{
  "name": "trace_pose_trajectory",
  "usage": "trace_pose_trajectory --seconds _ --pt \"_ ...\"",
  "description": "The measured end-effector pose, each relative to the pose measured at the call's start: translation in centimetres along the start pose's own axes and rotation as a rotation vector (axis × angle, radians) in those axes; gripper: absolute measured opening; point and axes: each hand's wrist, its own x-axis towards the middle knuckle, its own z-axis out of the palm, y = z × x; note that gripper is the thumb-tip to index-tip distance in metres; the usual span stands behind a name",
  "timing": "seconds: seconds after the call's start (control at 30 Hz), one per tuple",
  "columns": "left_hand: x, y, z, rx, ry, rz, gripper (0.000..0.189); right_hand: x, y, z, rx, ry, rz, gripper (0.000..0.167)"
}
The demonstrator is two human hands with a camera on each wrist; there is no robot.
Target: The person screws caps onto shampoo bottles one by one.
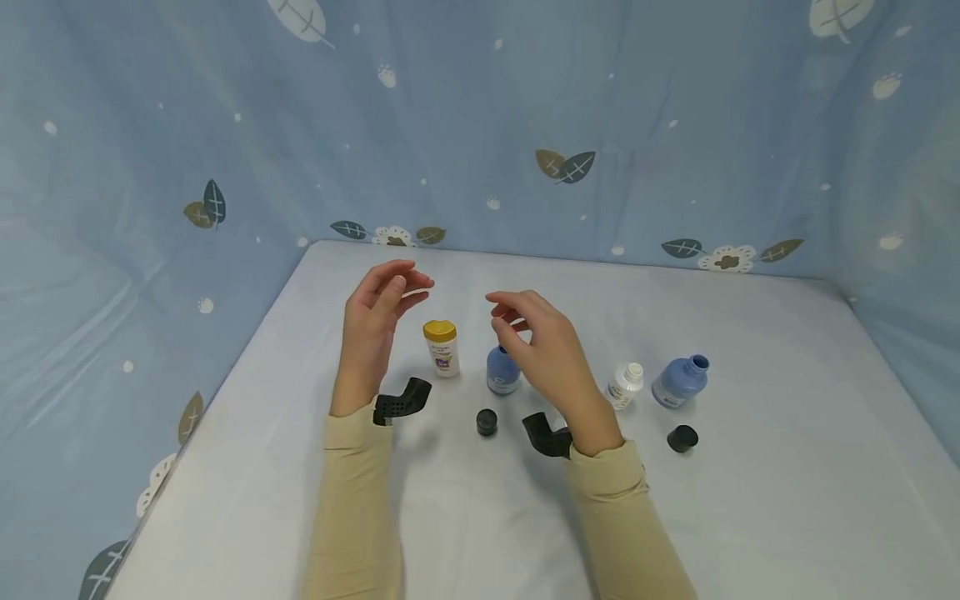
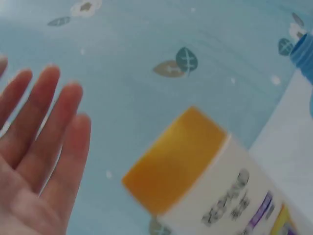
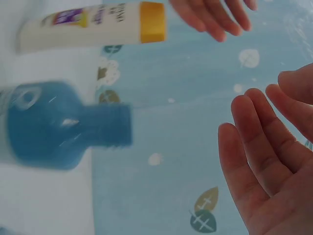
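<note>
My left hand [image 1: 369, 329] hovers over the table with its fingers loosely bent, holding nothing. Just right of it stands a white bottle with a yellow cap [image 1: 442, 354], upright and untouched. Above a blue bottle [image 1: 502, 373] is my right hand [image 1: 542, 346], its fingers relaxed and without anything in them. The right wrist view shows the same blue bottle [image 3: 49, 125] with a bare threaded neck, apart from the fingers. In the left wrist view, the yellow cap [image 2: 176, 159] is seated on its bottle. A black cap [image 1: 487, 422] lies in front of the blue bottle.
To the right stand a small white bottle [image 1: 625, 385] and a second, uncapped blue bottle [image 1: 679, 382]. Another black cap [image 1: 682, 438] lies in front of them. A blue patterned curtain [image 1: 480, 125] borders the white table [image 1: 787, 400] at the back and sides.
</note>
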Motion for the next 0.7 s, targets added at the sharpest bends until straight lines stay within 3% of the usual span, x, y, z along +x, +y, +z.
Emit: trace_pose_trajectory --seconds 0.2,0.43,0.57,0.7 --pt "0.0 1.1 1.6 0.091 -0.029 -0.028 0.027 -1.7 1.0 -0.9 -0.040 -0.102 0.051 0.028" --pt "-0.4 3.0 5.1 0.237 -0.248 -0.105 0.026 -3.8 2.2 -1.1 0.017 -0.240 0.122 0.029" --pt "-0.8 3.0 6.6 0.265 -0.371 -0.164 0.031 -4.8 2.7 -0.1 0.071 -0.307 0.140 0.028" --pt "-1.1 2.7 7.3 0.270 -0.493 -0.189 0.037 -5.4 3.0 0.9 0.066 -0.346 0.112 0.023"
